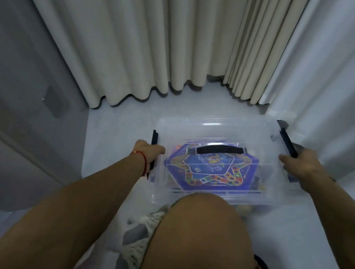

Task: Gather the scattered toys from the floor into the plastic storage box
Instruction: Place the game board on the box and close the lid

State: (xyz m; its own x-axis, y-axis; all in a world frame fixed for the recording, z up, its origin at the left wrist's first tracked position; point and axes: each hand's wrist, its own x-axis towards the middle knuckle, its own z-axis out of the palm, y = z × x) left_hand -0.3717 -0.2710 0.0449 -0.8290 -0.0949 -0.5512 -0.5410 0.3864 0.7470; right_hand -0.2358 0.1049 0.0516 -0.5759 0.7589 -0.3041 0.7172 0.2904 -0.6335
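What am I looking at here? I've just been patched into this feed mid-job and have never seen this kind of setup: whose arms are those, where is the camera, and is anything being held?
There is no machine here. The one picture comes from a wide-angle camera worn on a person's head, looking forward and down, so the arms and the bare knee at the bottom are the wearer's own.

On the pale floor sits a clear plastic storage box with its lid on and a dark carry handle on top. Through the lid you can see a blue game board with a coloured track.

The left hand, with a red string at the wrist, is at the dark latch on the box's left end. The right hand grips the matching latch on the right end. Cream curtains hang behind.
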